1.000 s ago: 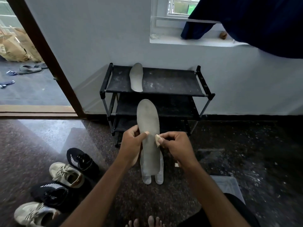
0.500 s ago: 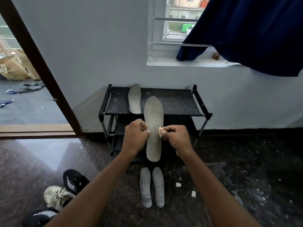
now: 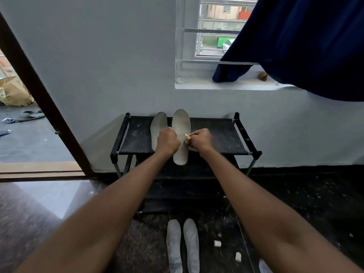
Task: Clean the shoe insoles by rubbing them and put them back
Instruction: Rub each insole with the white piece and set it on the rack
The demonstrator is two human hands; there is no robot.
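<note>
Over the rack (image 3: 220,136), left hand (image 3: 167,143) grips an insole (image 3: 181,123); right hand (image 3: 201,140) pinches a pale scrap (image 3: 187,137); two insoles (image 3: 173,245) before the rack wait; none seemingly refitted.

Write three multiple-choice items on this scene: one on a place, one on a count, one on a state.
1. Where does the unheld insole beside the hands lie?
A. on the top shelf of the black rack
B. on the windowsill
C. inside a shoe

2. How many floor insoles are there?
A. one
B. two
C. four

3. What is the state of the right hand?
A. open and idle
B. its grip pinches a small pale piece against the held insole
C. flat on the wall

Answers: 1 A, it lies flat on the shelf fabric; 2 B, a pair lies side by side below the rack; 3 B, the piece shows at its fingertips, while the left hand holds that insole.
</note>
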